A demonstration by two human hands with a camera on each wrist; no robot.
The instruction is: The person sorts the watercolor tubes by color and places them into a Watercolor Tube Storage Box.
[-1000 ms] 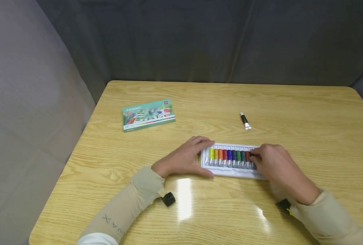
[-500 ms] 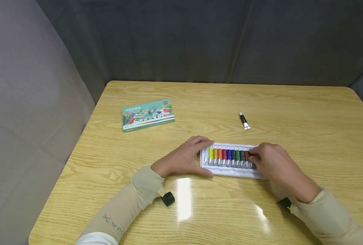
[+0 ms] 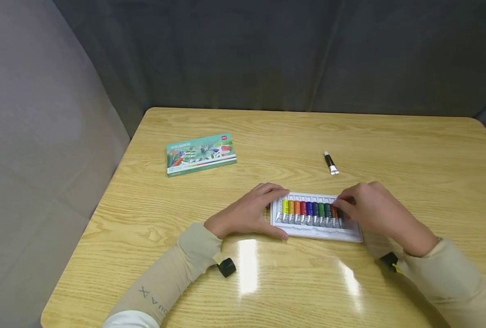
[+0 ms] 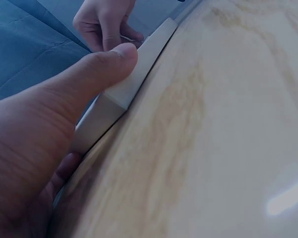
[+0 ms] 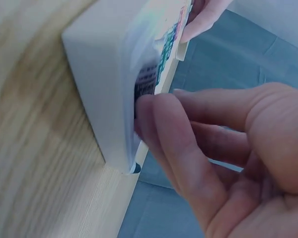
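Observation:
A white tray (image 3: 316,233) of paint tubes lies on the table, its row running from white and yellow through red, blue and green to brown. My left hand (image 3: 248,212) grips the tray's left end, thumb along the near side and fingers at the far corner. At the right end my right hand (image 3: 370,207) pinches at a dark paint tube (image 3: 341,217), which lies last in the row. In the right wrist view, bent fingertips (image 5: 161,106) are right at that dark tube (image 5: 146,79). The hand covers part of the tray's right end.
Beyond the tray lies a loose black paint tube (image 3: 329,163) with a white cap. A green illustrated paint box (image 3: 201,155) is at the back left. Dark cloth (image 3: 234,54) hangs behind the wooden table (image 3: 144,200).
My right hand has shifted slightly up and to the right, showing more of the tray's right end and the dark tube. My left hand stays on the tray.

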